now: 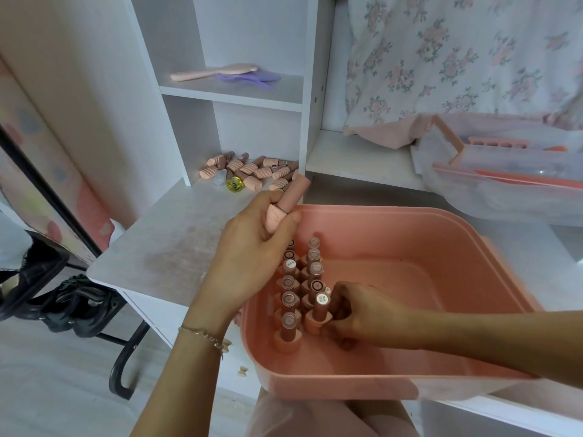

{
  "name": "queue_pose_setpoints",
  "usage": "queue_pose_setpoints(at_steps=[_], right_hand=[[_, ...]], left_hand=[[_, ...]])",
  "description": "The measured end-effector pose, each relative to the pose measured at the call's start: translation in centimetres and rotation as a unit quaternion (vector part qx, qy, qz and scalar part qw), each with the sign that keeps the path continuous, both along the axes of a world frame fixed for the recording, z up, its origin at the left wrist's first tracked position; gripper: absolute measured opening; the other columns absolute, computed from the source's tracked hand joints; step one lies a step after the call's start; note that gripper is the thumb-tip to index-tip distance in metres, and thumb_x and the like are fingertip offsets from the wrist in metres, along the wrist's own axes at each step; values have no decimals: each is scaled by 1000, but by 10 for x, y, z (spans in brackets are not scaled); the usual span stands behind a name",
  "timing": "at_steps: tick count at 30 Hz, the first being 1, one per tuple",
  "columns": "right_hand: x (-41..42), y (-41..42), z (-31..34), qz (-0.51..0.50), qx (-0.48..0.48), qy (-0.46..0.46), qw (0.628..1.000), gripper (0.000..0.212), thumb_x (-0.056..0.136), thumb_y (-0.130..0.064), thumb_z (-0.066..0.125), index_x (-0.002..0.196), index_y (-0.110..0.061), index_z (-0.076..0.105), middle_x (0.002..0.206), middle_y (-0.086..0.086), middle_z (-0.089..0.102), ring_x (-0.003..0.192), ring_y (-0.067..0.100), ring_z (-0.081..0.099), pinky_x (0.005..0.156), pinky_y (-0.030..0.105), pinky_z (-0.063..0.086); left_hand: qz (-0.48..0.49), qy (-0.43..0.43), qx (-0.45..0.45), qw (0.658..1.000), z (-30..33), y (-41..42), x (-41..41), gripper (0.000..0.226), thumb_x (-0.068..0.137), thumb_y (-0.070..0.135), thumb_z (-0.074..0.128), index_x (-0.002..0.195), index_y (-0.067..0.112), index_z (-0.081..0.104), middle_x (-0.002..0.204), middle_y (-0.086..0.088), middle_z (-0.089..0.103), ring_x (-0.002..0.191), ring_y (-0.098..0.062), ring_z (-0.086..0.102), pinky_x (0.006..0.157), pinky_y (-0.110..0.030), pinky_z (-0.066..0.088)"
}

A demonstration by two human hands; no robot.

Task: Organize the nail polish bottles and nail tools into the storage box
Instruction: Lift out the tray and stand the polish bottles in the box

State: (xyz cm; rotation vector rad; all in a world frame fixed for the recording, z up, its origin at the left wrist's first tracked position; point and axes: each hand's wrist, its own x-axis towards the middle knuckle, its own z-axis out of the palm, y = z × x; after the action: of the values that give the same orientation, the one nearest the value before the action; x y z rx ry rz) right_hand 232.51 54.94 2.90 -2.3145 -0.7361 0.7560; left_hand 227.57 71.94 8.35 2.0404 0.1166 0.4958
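From the head camera, looking down: a pink storage box (394,244) sits on the white surface (176,234), its near edge hanging over the front toward the person's lap. Inside it, along the left side, two rows of nail polish bottles (303,288) stand upright, caps up, packed close together.

The left hand (252,247) hovers over the box's back-left corner, fingers (277,238) curled round a pink bottle (288,200) that lies tilted, its long cap pointing up and away toward the shelves. The right hand (356,310) is down inside the box, fingers wrapped round the base of the nearest bottle (318,313) in the right-hand row, the one with a white label on its cap; that bottle stands upright, touching its neighbours.

Further back on the surface, in the lower cubby of the white shelf unit (233,96), a loose pile of bottles (252,171) lies on its side, with a small yellow jar (234,183) at the front of the heap. On the shelf above rest a pink hairbrush (214,71) and, just beside it, a purple comb (252,78).

To the right, a clear lid with a pink handle (448,137) lies near floral fabric (457,55). Lower left, dark shoes (72,307) sit on the floor by a black chair leg (123,357).
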Motion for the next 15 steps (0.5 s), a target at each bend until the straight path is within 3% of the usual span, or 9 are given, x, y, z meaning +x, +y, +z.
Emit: queue_pose_setpoints(at_steps=[5,9,15], right_hand=[[0,-1,-1,-26,14,20,999,21,74,-18,69,60,-15,54,59,0,66,44,0,60,44,7,40],[0,0,-4,-30,17,25,999,23,72,-20,71,58,-11,54,69,15,70,47,5,62,45,10,45],[2,-1,-8,-35,23,34,999,22,70,-20,71,60,-11,53,71,15,71,55,14,66,52,20,53]], left_hand=[[-1,-2,-2,1000,-1,0,0,16,88,28,55,103,23,58,73,1,62,66,-18,56,70,-39,48],[-1,-3,-4,1000,-1,0,0,16,88,28,55,103,22,58,72,0,62,65,-18,56,70,-40,48],[-2,-2,-8,1000,-1,1,0,17,88,28,55,103,23,58,72,-1,63,64,-16,56,69,-38,48]])
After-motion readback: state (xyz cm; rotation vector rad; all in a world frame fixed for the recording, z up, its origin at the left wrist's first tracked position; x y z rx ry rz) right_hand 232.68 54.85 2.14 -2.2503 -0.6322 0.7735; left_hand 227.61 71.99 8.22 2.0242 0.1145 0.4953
